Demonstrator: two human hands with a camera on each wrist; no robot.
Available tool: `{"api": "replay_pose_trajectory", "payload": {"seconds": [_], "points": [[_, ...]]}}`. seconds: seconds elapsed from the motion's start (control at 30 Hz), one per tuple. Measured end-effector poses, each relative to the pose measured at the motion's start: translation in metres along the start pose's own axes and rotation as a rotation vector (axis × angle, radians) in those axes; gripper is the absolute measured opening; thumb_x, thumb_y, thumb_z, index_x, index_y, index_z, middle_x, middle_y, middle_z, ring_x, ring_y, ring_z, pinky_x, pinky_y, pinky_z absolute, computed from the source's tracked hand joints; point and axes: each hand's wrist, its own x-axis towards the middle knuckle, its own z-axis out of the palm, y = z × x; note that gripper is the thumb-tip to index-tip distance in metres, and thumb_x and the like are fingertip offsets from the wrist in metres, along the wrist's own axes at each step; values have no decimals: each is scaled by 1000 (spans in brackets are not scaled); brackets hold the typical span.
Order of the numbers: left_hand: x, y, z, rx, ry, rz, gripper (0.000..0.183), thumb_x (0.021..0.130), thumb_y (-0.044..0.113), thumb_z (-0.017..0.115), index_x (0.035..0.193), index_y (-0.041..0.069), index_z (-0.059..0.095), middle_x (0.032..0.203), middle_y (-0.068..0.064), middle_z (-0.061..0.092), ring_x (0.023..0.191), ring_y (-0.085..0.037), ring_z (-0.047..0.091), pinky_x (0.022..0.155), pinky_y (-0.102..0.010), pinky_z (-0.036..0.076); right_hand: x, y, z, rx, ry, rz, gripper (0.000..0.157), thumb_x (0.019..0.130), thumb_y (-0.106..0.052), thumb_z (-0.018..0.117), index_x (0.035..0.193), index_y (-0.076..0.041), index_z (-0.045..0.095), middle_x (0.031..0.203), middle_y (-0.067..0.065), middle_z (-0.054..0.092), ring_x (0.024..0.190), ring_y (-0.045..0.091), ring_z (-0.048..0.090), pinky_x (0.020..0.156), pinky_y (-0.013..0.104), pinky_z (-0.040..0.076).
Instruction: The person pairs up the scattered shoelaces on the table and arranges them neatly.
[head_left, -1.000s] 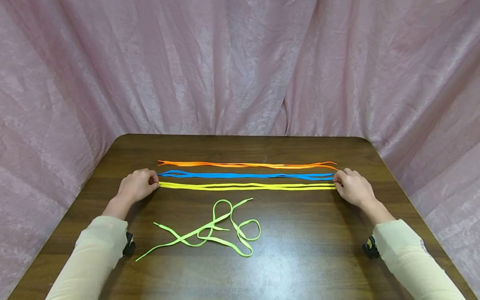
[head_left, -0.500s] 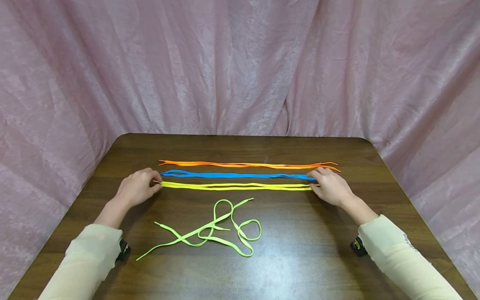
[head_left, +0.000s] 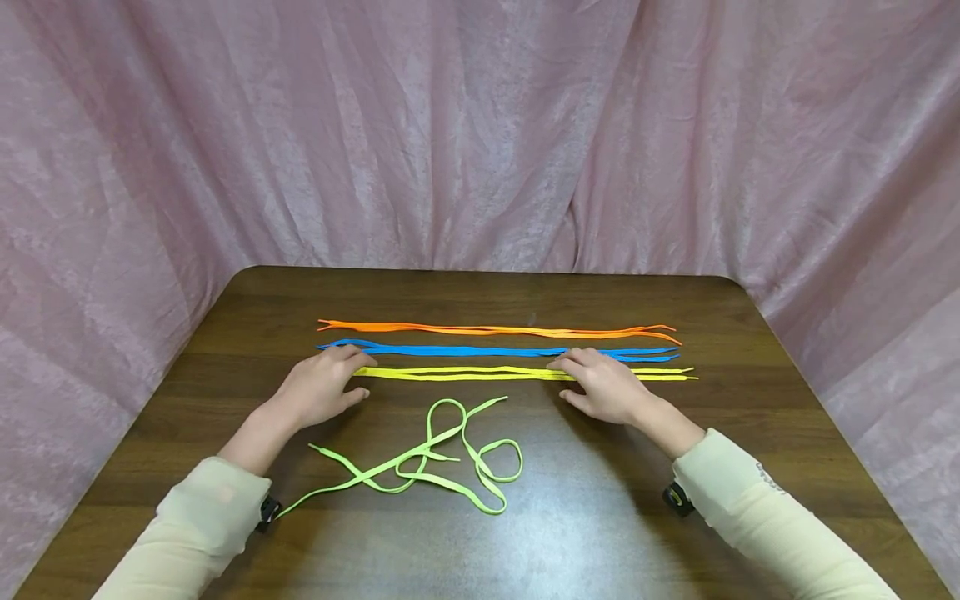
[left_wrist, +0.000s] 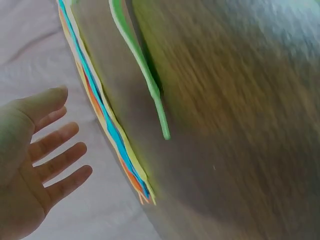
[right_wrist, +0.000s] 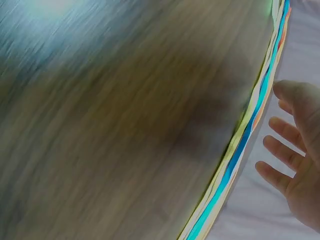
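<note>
My left hand [head_left: 318, 387] hovers over the left part of a yellow shoelace pair [head_left: 397, 373], covering its left tips in the head view. Over the right part of that pair is my right hand [head_left: 603, 387], whose tips stick out beyond it. Both wrist views show fingers apart and relaxed, with nothing held. Behind the yellow pair lie blue shoelaces [head_left: 465, 351], and farther back orange shoelaces [head_left: 405, 327], all stretched in parallel rows. Closer to me, lime-green shoelaces [head_left: 378, 469] lie in loose, crossing loops. One green end [left_wrist: 140, 55] shows in the left wrist view.
All the laces lie on a brown wooden table [head_left: 600, 475] with rounded far corners. A pink velvety curtain [head_left: 480, 150] hangs behind it and along both sides. Light reflects off the tabletop near the front.
Both hands have released the yellow shoelace ends and moved inward, the right one farther, with fingers loosening. The right tips of the yellow and blue laces have come into sight.
</note>
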Motion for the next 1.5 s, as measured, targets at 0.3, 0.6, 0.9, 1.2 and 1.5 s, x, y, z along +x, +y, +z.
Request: {"api": "replay_pose_trajectory", "payload": {"seconds": [0.3,0.6,0.9,1.2,1.5], "points": [[3,22,8,54,8,134,47,76,28,74,115,7,59,114,-10,57,104,-31,56,84,-43,48,25,-34,11,35,-31,-129,38,80,-21,69,116,-13,61,114,2,58,105,21,55,87,37,46],[1,48,11,28,21,231,43,76,28,74,113,12,61,109,-3,58,99,-22,55,80,-37,48,46,-63,26,60,-47,-207,37,80,-20,70,115,-15,62,113,0,60,102,18,55,86,33,46],[-3,68,13,43,17,313,44,75,30,74,113,14,61,114,-2,57,104,-22,55,85,-37,46,56,-73,37,52,-51,-227,28,79,-16,69,106,-18,64,101,-3,59,91,17,56,80,31,46],[-5,83,15,56,44,388,40,73,29,74,109,16,62,110,1,57,95,-18,55,77,-32,47,62,-78,41,34,-60,-222,13,79,-10,66,89,-17,62,87,-4,56,80,15,55,72,29,46],[-11,96,20,88,14,424,42,71,36,75,106,18,62,105,4,56,94,-16,54,80,-32,46,62,-77,35,16,-75,-193,13,84,-10,61,77,-17,53,76,-7,49,70,10,48,63,23,41]]}}
